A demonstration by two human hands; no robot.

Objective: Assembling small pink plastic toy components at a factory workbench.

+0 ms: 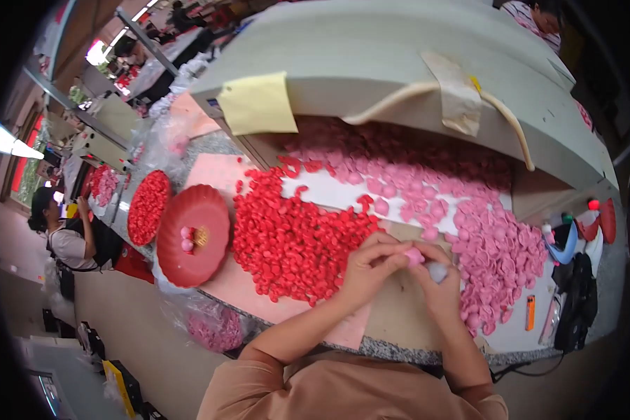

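Both hands meet over a bare tan patch of the worktop, between a heap of small red pieces point(287, 241) and a heap of pink cup-like pieces point(500, 252). A small rounded pink piece point(414, 257) is pinched between the fingertips of my left hand point(372, 268) and my right hand point(437, 283). A greyish-white object point(438, 271) also shows in my right hand, against the fingers; its kind I cannot make out. The fingers partly cover the pink piece.
A grey machine housing point(371, 63) arches over the back, with more pink pieces beneath. At left stand a scalloped red bowl point(171, 245) and a tray of red pieces point(149, 206). An orange lighter-like object point(530, 312) and a black cloth-like item point(575, 301) lie right. Other people sit beyond.
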